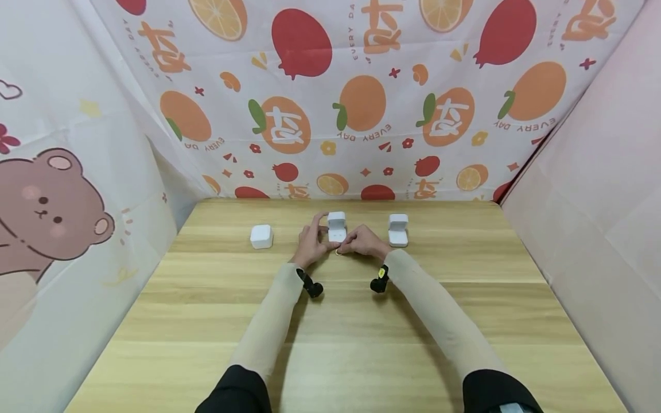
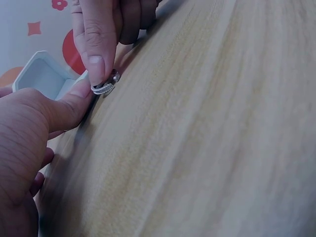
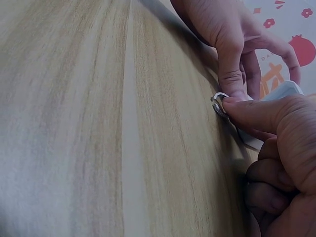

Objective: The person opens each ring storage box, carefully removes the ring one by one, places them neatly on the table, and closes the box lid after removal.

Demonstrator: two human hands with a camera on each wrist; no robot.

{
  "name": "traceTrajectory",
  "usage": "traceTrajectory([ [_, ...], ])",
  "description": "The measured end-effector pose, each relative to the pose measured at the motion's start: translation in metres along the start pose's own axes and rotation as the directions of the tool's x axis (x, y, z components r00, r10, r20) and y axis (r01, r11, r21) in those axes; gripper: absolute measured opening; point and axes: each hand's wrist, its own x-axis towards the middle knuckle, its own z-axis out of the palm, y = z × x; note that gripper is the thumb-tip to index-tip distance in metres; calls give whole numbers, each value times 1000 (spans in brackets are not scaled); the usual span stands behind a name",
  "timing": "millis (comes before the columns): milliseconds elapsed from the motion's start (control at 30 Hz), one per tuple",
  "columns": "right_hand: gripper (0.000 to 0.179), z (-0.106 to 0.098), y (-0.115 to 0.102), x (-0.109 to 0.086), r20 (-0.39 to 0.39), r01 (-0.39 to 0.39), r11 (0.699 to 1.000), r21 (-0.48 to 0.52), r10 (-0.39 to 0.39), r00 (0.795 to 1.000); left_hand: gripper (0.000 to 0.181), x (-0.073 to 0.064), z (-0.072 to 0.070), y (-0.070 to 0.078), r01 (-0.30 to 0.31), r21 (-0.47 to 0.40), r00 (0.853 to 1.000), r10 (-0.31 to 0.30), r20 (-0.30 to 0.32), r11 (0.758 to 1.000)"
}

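My left hand (image 1: 310, 245) grips a small white ring box (image 1: 337, 220) by its side, its lid raised. In the left wrist view the thumb lies along the front edge of the box (image 2: 44, 79). A silver ring (image 2: 102, 89) set with tiny stones is pinched between the thumb and fingers of my right hand (image 1: 364, 241), just in front of the box. The right wrist view shows this ring (image 3: 219, 106) close to the left thumb, above the wood. The right hand's other fingers (image 3: 269, 173) are curled under. Its fingers partly hide the box's inside.
On the right stands a second white ring box (image 1: 398, 230), lid up. A closed white box (image 1: 261, 236) sits to the left. All are towards the back of the wooden table (image 1: 351, 344), before a fruit-print cloth (image 1: 320, 126). Cloth walls flank both sides.
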Motion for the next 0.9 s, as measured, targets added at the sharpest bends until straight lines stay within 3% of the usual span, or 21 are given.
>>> traceTrajectory([
  [700, 11, -5, -3, 1, 1, 30, 1000, 4, -30, 1000, 89, 2, -3, 2, -2, -10, 1000, 2, -9, 1000],
  [900, 14, -6, -4, 1, 11, -7, 999, 32, 6, 1000, 90, 1, -2, 0, -15, -20, 1000, 15, -10, 1000],
])
